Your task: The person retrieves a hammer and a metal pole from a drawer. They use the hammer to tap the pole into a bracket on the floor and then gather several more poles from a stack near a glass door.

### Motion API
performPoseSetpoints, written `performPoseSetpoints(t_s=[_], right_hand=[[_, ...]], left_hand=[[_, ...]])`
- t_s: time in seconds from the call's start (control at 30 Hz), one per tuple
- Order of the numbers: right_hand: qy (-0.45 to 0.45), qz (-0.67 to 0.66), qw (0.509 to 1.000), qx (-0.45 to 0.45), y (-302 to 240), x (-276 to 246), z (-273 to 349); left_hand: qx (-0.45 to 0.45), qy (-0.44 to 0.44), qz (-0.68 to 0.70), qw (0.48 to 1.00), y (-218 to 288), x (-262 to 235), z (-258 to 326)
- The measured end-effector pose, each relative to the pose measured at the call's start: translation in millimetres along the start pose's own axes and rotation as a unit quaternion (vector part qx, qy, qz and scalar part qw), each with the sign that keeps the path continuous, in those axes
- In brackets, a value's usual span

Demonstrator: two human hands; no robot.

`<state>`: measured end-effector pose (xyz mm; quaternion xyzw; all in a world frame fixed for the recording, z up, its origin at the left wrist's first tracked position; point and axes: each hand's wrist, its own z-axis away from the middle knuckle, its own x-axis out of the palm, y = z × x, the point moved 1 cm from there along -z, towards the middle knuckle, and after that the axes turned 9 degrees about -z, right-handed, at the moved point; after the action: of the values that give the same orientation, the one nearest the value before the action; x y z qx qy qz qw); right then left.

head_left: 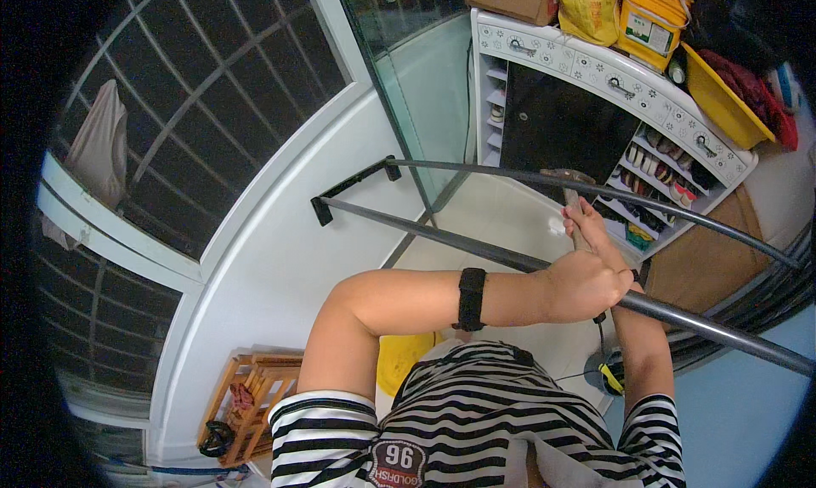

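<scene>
My left hand (588, 286) is closed in a fist around the lower handle of a hammer (575, 201), just over the near bar of a dark metal rack (442, 240). My fist hides part of that bar. My right hand (595, 229) comes up from below the near bar, its fingers curled on the hammer's handle above my left fist. The rusty-looking hammer head lies close to the far bar (501, 173); I cannot tell whether they touch. A black strap circles my left forearm.
The rack's black end bracket (355, 186) meets the white wall. Ahead stands a white shoe cabinet (586, 59) with shoes on its shelves and a yellow basket (722, 97) on top. Folded wooden furniture (255, 403) is at lower left, a barred window (212, 71) at upper left.
</scene>
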<state>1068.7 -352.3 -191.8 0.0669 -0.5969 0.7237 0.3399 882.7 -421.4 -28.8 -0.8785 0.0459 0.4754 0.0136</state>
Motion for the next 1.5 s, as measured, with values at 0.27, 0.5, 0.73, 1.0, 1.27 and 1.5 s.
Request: performPoseSetpoints(t_s=[0.27, 0.5, 0.73, 1.0, 1.27, 1.5], right_hand=[[0.038, 0.286, 0.955, -0.073, -23.7, 2.5, 3.2], [0.006, 0.098, 0.987, -0.124, -12.2, 37.4, -5.3], [0.012, 0.022, 0.994, -0.109, -24.5, 39.4, 16.0], [0.031, 0.018, 0.994, -0.106, -27.6, 35.5, 6.5], [-0.007, 0.102, 0.979, -0.179, -35.9, 24.5, 0.2], [0.033, 0.176, 0.979, -0.102, -40.7, 43.9, 12.6]], left_hand=[[0.088, 0.097, -0.004, 0.991, 7.1, -1.7, -16.1], [0.01, -0.072, -0.09, 0.993, 12.3, -16.6, -10.5], [0.008, -0.104, -0.101, 0.989, 14.0, -8.6, -12.4], [0.004, -0.068, -0.104, 0.992, 13.6, -22.6, -20.5], [-0.059, 0.0, -0.05, 0.997, 6.5, -56.6, -35.2], [-0.167, 0.098, 0.009, 0.981, -34.3, -80.1, -12.1]])
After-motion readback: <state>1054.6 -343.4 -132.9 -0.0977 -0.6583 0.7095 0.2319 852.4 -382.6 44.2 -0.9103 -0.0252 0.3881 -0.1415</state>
